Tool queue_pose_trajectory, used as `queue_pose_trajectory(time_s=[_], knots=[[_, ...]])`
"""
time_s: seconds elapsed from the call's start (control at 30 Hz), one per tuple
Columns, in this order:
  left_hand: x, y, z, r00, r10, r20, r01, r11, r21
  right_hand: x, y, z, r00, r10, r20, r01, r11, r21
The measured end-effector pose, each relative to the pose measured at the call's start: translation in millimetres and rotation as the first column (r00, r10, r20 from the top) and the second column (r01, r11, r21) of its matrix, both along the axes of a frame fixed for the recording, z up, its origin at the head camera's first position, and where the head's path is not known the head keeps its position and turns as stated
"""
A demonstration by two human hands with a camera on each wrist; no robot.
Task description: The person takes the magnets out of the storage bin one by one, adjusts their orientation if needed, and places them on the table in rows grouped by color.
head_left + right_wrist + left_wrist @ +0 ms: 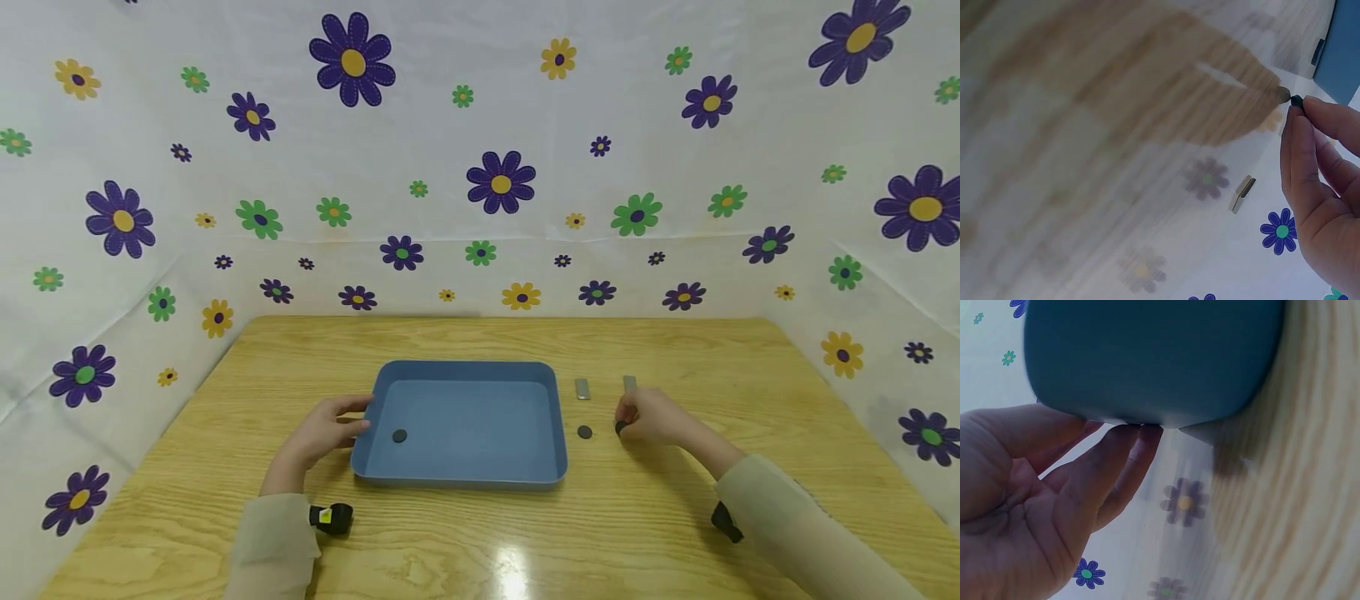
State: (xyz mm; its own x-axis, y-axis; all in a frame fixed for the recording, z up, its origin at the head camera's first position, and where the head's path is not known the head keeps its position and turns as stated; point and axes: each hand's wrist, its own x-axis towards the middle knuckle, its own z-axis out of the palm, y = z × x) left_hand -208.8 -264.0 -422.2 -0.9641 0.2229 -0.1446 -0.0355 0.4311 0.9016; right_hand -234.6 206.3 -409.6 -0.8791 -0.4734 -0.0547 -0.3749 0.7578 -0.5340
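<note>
A shallow blue tray stands on the wooden table, with a dark round disc lying inside near its left end. My left hand touches the tray's left wall with its fingertips; the left wrist view shows the fingers against the outer side. To the right of the tray, my right hand pinches another dark disc between thumb and fingertips, low over the table. A third dark disc lies between the tray and this hand.
Two small grey flat rectangular pieces lie behind the discs: a left piece and a right piece just beyond my right hand. A white flowered cloth hangs around the back and sides of the table.
</note>
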Motion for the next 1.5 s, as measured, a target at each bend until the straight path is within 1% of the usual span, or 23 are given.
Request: queue_pose_trajectory(time_s=[0.27,0.6,0.8,0.9,1.0,1.07,1.27,1.5], knots=[[-0.8,1.1,-1.2,1.0,0.005,0.001,-0.005,1.0,-0.003,0.4,1.7,-0.6,1.0,-0.017,0.007,0.017,1.0,0.013],[-1.0,1.2,-1.9,1.0,-0.002,0.0,0.002,1.0,-0.003,1.4,2.3,-2.2,1.0,-0.003,-0.025,0.005,0.995,0.1],[-1.1,0.9,-2.0,1.0,-0.004,-0.001,0.004,1.0,0.006,1.0,3.1,-2.6,1.0,0.0,-0.03,0.004,0.994,0.11],[-1.4,0.3,-2.4,1.0,-0.005,-0.002,0.005,1.0,0.003,1.0,3.5,-1.2,1.0,-0.004,-0.028,0.007,0.995,0.098],[-1.7,-0.4,-2.5,1.0,-0.003,-0.004,0.003,1.0,0.001,1.2,3.4,2.3,0.999,-0.019,-0.028,0.021,0.998,0.063],[-1.9,-0.7,-2.4,1.0,-0.002,-0.006,0.002,1.0,-0.001,1.8,2.2,6.8,0.999,-0.026,-0.029,0.027,0.999,0.031],[-1.6,-0.9,-1.6,1.0,-0.008,-0.01,0.008,1.0,-0.002,2.8,-3.5,20.0,0.997,-0.033,-0.063,0.032,0.999,-0.015],[-0.6,-0.2,-1.2,1.0,-0.008,-0.011,0.008,1.0,0.0,2.9,-10.4,26.0,0.996,-0.038,-0.085,0.036,0.999,-0.026]])
